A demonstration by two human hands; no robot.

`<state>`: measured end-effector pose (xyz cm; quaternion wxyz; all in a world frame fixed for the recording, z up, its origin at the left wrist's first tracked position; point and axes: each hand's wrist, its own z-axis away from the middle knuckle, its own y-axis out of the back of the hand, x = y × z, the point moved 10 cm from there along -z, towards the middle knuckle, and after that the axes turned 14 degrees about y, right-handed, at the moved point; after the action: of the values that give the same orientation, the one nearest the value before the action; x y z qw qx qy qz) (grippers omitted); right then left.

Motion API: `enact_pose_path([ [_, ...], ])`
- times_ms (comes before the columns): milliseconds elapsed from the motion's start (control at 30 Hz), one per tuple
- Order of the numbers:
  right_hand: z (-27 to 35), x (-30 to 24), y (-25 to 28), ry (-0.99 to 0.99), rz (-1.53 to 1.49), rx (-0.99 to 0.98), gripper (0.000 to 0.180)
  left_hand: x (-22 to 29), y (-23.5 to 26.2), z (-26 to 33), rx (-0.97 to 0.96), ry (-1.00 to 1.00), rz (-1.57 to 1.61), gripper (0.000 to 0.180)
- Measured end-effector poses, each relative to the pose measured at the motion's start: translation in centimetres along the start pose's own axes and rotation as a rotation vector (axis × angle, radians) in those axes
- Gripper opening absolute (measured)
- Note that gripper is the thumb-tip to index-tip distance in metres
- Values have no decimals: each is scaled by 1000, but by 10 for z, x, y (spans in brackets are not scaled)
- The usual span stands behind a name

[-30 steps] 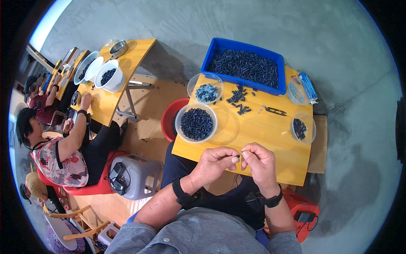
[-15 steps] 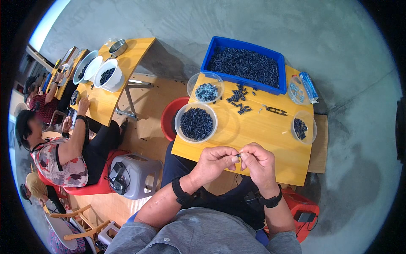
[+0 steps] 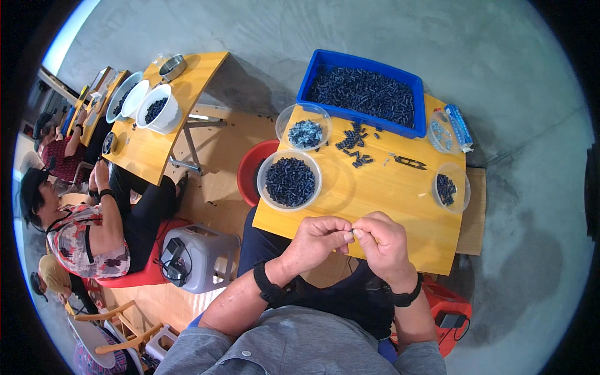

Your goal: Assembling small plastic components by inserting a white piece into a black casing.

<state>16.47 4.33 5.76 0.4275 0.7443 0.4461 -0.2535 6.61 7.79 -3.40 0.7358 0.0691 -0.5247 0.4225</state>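
Observation:
Over the near edge of the yellow table (image 3: pixel 369 206), my left hand (image 3: pixel 320 241) and my right hand (image 3: pixel 382 245) meet fingertip to fingertip. Thumb and forefinger of the left are pinched on a small dark piece, now almost wholly covered. The right fingers are closed against the same spot; what they grip is hidden. Just beyond my left hand is a clear round tub (image 3: pixel 320 187) full of short black cylinders (image 3: pixel 290 182). Black thread snips (image 3: pixel 410 162) lie farther back, beside a loose scatter of black cylinders (image 3: pixel 354 142).
A blue bin (image 3: pixel 306 87) of black pieces stands at the back. Clear tubs hold pale blue bits (image 3: pixel 305 134) and dark pieces (image 3: pixel 445 189). Left of the table are a red bucket (image 3: pixel 249 178) and a grey stool (image 3: pixel 203 265). A co-worker (image 3: pixel 94 234) sits at another table.
My right hand has turned slightly and its fingers have curled in more, covering the dark piece. The co-worker's hand has drawn back from their table to their other hand.

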Motion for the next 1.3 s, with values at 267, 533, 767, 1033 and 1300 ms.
enact_pose_path([
  [267, -2, -6, 4, 29, 99, 18, 7, 10, -6, -2, -20, 19, 41, 9],
  [533, -8, -12, 13, 76, 42, 116, 8, 22, -11, -4, -61, -44, 46, 11],
  [767, -5, -6, 15, 33, -16, 124, 5, 26, -12, -1, -58, -33, 45, 9],
  [1033, -11, -13, 15, 96, 69, 79, 5, 23, -13, -3, -88, -27, 62, 9],
  [1300, -10, -13, 12, 188, 187, 30, 6, 17, -12, -9, -72, 1, 72, 9],
])
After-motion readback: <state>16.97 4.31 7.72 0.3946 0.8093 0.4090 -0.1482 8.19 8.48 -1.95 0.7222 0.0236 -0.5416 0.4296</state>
